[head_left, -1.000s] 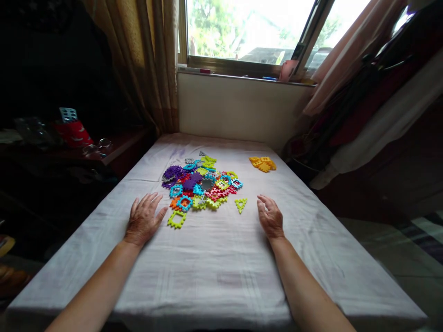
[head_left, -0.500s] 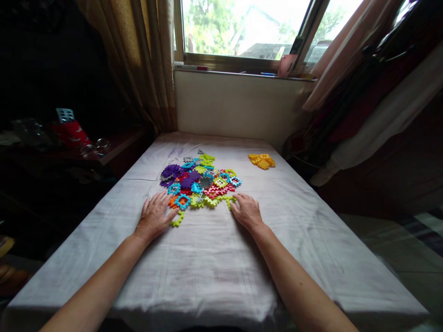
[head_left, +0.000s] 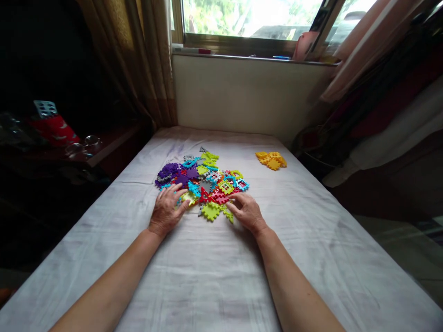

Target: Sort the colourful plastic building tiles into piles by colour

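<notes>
Both hands lie flat on the near edge of a heap of toothed plastic pieces. Left hand (head_left: 167, 210) rests palm down with fingers spread wide, its fingertips on the pieces at about 7 o'clock of the heap; it grips nothing. Right hand (head_left: 247, 210) also lies palm down, fingers loosely spread, touching the pieces at about 5 o'clock, holding nothing. Between the two hands, at 6 o'clock of the heap, sits a lime-green piece (head_left: 211, 211), with a red triangle (head_left: 205, 197) just beyond it.

The heap of coloured pieces (head_left: 204, 177) lies near the middle of the white cloth (head_left: 214, 276), purple ones at its 9 o'clock side. A small pile of yellow pieces (head_left: 272, 160) sits well apart at 2 o'clock. At 12 o'clock a window sill (head_left: 242, 56) runs across, with a curtain (head_left: 141, 60) at 10 o'clock.
</notes>
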Demonstrator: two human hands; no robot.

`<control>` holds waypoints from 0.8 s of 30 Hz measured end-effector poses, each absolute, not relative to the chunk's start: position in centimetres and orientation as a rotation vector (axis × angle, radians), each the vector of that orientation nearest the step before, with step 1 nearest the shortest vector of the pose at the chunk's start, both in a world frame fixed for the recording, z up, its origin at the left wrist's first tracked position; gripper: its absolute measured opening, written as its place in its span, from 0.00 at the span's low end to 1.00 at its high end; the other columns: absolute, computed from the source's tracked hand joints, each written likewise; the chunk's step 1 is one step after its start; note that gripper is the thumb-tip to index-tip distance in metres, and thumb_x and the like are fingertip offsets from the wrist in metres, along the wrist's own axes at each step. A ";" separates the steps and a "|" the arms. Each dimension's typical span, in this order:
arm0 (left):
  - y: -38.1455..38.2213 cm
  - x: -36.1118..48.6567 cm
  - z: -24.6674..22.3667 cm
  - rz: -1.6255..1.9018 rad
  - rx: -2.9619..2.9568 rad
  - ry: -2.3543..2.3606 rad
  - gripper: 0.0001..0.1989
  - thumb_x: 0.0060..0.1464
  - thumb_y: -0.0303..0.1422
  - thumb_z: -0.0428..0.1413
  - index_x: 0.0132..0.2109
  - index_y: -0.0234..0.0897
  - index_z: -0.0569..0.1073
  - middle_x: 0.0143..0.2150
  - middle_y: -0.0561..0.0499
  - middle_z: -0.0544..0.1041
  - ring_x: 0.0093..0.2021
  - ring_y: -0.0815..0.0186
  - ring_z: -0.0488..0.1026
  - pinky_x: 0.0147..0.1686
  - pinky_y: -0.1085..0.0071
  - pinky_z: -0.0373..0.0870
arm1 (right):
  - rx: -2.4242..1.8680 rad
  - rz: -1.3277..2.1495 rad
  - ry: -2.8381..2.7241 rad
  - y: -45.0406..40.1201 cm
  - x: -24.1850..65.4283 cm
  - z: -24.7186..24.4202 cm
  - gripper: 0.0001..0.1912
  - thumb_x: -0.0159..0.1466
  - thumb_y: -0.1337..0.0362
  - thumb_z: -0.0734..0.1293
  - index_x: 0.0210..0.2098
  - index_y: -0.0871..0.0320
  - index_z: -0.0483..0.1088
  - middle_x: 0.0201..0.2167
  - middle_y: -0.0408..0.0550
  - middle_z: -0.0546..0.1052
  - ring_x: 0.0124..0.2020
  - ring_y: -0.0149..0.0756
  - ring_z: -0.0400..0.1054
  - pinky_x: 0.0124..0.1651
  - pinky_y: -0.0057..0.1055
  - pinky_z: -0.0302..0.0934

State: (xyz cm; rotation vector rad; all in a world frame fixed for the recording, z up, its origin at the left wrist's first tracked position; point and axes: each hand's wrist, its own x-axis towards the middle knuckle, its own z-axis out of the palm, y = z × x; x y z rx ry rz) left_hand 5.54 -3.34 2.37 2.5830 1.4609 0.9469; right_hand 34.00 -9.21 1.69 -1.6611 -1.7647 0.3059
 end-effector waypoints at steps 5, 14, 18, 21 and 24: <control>-2.9 3.0 3.1 1.318 2.357 1.508 0.18 0.63 0.43 0.47 0.50 0.40 0.75 0.54 0.46 0.78 0.56 0.60 0.74 0.61 0.60 0.67 | -1.781 0.279 -1.981 -10.6 34.7 3.1 0.26 0.56 0.50 0.72 0.52 0.52 0.73 0.50 0.51 0.76 0.53 0.46 0.66 0.57 0.43 0.57; -0.1 -2.7 2.1 1.461 1.735 1.983 0.20 0.58 0.41 0.51 0.51 0.35 0.75 0.48 0.44 0.80 0.46 0.59 0.78 0.50 0.63 0.74 | -1.807 0.271 -1.980 -11.1 34.6 3.3 0.21 0.56 0.67 0.68 0.50 0.53 0.74 0.43 0.48 0.78 0.45 0.39 0.70 0.51 0.34 0.62; 0.0 -1.9 1.5 1.407 1.719 1.935 0.21 0.54 0.42 0.52 0.50 0.36 0.76 0.46 0.44 0.81 0.46 0.57 0.78 0.51 0.62 0.74 | -1.865 0.311 -1.797 -11.1 37.8 2.9 0.21 0.55 0.67 0.67 0.49 0.54 0.74 0.41 0.47 0.79 0.41 0.37 0.72 0.46 0.33 0.65; 0.0 -1.6 1.3 1.322 1.741 1.968 0.23 0.52 0.43 0.53 0.52 0.38 0.76 0.46 0.44 0.81 0.47 0.56 0.78 0.51 0.60 0.74 | -2.025 0.161 -1.546 -11.2 40.4 2.3 0.18 0.56 0.64 0.68 0.46 0.55 0.75 0.42 0.49 0.79 0.41 0.39 0.72 0.46 0.35 0.65; 0.0 -1.6 1.3 1.316 1.730 1.981 0.23 0.51 0.43 0.53 0.51 0.39 0.77 0.45 0.44 0.81 0.45 0.56 0.78 0.49 0.61 0.75 | -2.238 0.019 -1.340 -11.3 41.8 1.7 0.15 0.56 0.60 0.68 0.43 0.56 0.76 0.39 0.50 0.79 0.40 0.41 0.71 0.46 0.37 0.64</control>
